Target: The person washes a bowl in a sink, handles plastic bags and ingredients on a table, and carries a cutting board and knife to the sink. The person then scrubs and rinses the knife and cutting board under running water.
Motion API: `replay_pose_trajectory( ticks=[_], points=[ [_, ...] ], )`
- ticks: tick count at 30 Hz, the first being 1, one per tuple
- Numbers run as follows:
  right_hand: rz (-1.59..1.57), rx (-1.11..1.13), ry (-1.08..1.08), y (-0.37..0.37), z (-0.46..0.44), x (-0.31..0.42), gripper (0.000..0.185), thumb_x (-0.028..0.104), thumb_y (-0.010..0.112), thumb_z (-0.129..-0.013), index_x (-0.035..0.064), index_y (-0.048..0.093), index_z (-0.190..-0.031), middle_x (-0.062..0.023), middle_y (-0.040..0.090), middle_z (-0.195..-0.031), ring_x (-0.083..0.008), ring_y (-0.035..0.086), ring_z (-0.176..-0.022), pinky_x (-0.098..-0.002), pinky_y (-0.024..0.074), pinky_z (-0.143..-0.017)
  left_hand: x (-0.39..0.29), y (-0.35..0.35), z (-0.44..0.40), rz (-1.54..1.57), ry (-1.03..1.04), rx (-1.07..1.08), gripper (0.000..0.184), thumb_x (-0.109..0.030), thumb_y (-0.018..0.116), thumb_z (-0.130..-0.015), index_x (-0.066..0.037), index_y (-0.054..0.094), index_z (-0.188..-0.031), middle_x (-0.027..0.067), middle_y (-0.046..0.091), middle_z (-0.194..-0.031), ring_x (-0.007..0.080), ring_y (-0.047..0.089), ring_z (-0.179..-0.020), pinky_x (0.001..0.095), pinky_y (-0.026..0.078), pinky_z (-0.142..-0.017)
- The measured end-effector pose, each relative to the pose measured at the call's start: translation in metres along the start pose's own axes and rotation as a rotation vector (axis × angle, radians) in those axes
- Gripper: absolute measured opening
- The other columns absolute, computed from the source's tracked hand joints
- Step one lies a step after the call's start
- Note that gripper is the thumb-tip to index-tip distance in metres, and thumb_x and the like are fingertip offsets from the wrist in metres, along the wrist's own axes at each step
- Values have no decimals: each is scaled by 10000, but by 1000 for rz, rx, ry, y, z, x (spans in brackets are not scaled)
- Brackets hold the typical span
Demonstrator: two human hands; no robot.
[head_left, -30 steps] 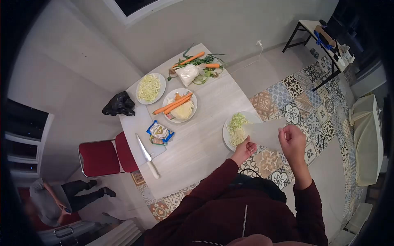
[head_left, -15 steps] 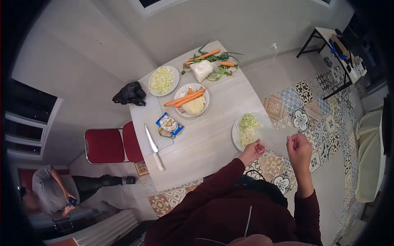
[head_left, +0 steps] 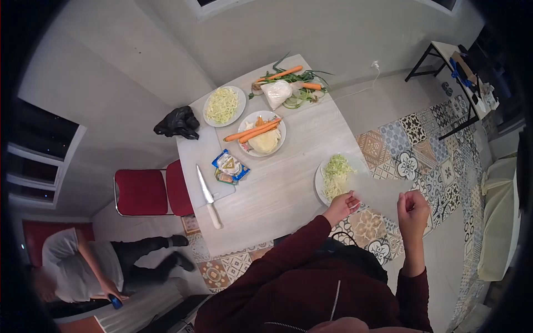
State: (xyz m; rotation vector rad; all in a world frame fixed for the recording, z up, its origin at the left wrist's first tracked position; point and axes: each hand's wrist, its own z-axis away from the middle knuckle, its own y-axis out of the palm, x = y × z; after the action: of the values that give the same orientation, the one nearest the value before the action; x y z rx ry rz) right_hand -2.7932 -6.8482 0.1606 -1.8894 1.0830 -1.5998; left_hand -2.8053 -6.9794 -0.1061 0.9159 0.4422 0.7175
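Between my two hands stretches a clear plastic bag [head_left: 383, 195], thin and hard to see against the tiles. My left hand [head_left: 342, 207] pinches its near left corner, close to the table's right edge. On the other side my right hand [head_left: 413, 213] grips the bag with curled fingers, out over the floor. Beside the bag, a white plate [head_left: 318, 186] of shredded cabbage [head_left: 336, 176] rests at the right edge of the table, and the bag overlaps part of it in view.
The table [head_left: 277, 194] also bears a knife [head_left: 204, 186], a white cutting board [head_left: 222, 191], blue packets [head_left: 230, 166], a plate with carrots [head_left: 258, 132], another cabbage plate [head_left: 223, 106], a white bag [head_left: 276, 93] and greens. Red chairs [head_left: 140, 192] and a seated person [head_left: 83, 258] are at left.
My right hand has moved slightly right and down, with the plastic bag still between both hands. The seated person at left has shifted, lowering the phone and moving their legs.
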Motion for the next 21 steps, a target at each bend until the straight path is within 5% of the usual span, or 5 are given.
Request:
replay_pose_trajectory(
  ticks=[21],
  points=[
    [-54, -53, 46, 4, 19, -9, 135, 36, 585, -753, 28, 487, -661, -36, 441, -536, -114, 414, -451, -252, 322, -432, -8, 2, 5, -57, -4, -76, 167, -244, 563, -842, -90, 524, -894, 33, 542, -853, 170, 529, -808, 343, 469, -739]
  ],
)
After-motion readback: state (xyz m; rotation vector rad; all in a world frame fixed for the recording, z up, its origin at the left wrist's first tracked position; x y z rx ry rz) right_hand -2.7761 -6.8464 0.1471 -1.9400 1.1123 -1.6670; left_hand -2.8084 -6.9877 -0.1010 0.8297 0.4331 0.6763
